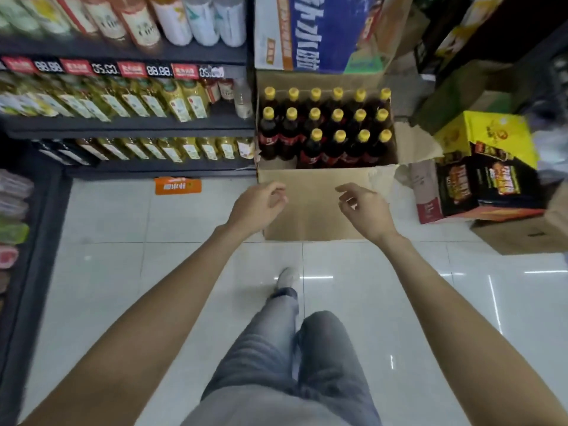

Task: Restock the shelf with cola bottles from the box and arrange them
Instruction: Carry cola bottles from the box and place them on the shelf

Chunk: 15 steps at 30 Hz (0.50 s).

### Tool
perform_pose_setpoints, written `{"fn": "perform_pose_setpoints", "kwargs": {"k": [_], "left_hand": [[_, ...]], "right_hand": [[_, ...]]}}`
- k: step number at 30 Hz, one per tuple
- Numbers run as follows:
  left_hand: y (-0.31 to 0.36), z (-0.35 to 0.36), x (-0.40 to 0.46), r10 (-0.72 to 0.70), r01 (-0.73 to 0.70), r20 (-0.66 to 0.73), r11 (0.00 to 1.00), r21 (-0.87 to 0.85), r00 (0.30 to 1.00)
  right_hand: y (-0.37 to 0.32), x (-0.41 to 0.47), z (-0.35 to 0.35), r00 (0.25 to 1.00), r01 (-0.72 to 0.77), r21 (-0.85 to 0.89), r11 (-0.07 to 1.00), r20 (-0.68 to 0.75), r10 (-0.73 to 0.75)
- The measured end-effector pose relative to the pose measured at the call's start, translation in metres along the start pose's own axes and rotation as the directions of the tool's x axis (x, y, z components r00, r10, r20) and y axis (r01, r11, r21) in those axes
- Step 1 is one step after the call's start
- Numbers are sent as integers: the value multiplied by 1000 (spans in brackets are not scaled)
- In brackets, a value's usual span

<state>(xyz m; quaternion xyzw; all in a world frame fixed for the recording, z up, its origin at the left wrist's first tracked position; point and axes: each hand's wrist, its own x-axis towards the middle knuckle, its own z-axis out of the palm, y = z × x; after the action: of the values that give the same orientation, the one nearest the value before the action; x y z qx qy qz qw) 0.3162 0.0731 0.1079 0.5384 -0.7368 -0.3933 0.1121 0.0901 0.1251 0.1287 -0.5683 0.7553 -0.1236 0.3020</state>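
An open box [310, 207] stands on the tiled floor [107, 272] just right of the shelf [129, 126], its near flap folded out toward the person. Inside stand sixteen cola bottles [339, 142] with yellow caps, upright in three rows: six at the back, six in the middle, four at the front, so the two front-left places are bare. Both arms reach forward over the flap. The left hand [258, 207] hangs with fingers loosely curled and holds nothing; the right hand [364, 207] is the same, thumb and fingers slack and apart, gripping nothing. Neither hand touches a bottle or the box. The shelf shows three levels: pale bottles at the top, yellow oil bottles on the two below, too blurred to count, with a strip of price tags [110, 67] under the top level. An orange tag [178, 185] lies on the floor by the shelf's foot. A blue-printed carton [319, 32] stands behind the box, and a yellow-and-black carton [488, 167] sits to its right. One shoe [287, 276] and two grey trouser legs show below.
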Motion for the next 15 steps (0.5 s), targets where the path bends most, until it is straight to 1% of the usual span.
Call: {"fn": "perform_pose_setpoints", "kwargs": {"k": [2,5,8,12,15], "left_hand": [[7,12,44,-11,11,-3,999,52,1000],[5,37,107,-68,68,-50,998,6,996],[-10,70,163,-111,106,-96,993,-52,989],[-31,108,223,-229,206,-82,952,-225,970],[-43,126,253,-258,238,-75,949,-205,963]], "right_hand": [[17,45,-10,999,-44,15,999,-11,44],[40,111,-10,991,-123,24,992,-41,124],[59,167,7,993,-106,17,994,-57,107],[85,219,41,997,-42,13,999,-60,43],[95,241,57,1000,-12,-50,999,-23,11]]}}
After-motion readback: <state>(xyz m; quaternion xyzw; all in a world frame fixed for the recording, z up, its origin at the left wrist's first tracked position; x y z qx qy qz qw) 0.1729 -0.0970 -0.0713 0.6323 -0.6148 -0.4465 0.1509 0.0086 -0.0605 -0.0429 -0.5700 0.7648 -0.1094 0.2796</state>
